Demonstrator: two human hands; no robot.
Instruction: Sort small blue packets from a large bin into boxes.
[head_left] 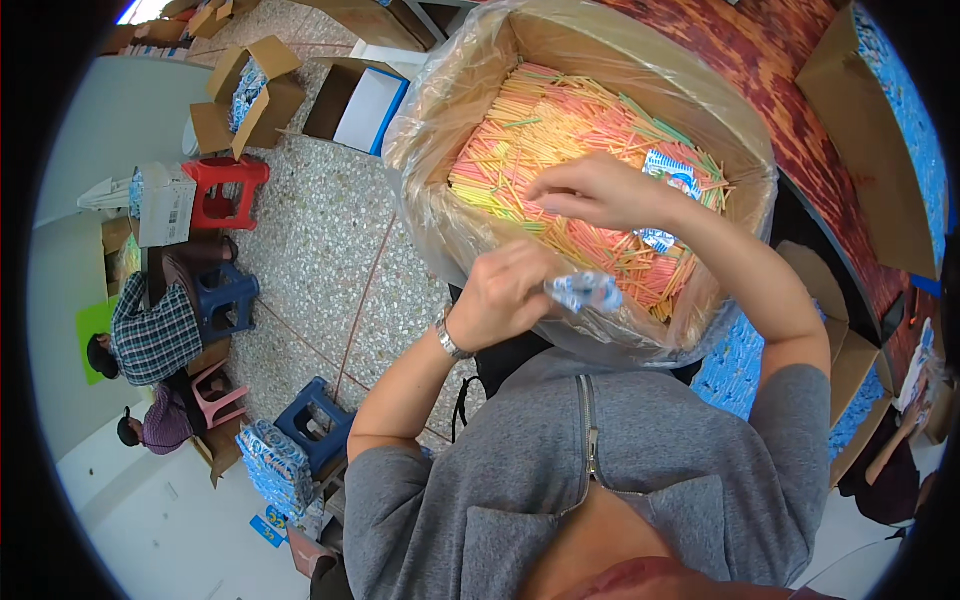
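A large carton (440, 170) lined with clear plastic stands in front of me, filled with thin pink, yellow, orange and green sticks (560, 125). Over the near side of the carton, my left hand (508, 290), with a metal watch at the wrist, is closed round a small blue-and-white plastic packet (588, 291). The packet points to the right. My right hand (592, 190) is above the sticks, its bent fingers and thumb drawn close together; what they hold, if anything, cannot be made out. Blue-and-white packets (672, 172) lie on the sticks beside my right wrist.
Cartons of blue packets (740, 365) stand close on my right, another (900, 130) at the far right. On the left are a red stool (222, 190), blue stools (312, 425) and two seated people (155, 335). Part of another person's arm (895, 450) shows at the right edge.
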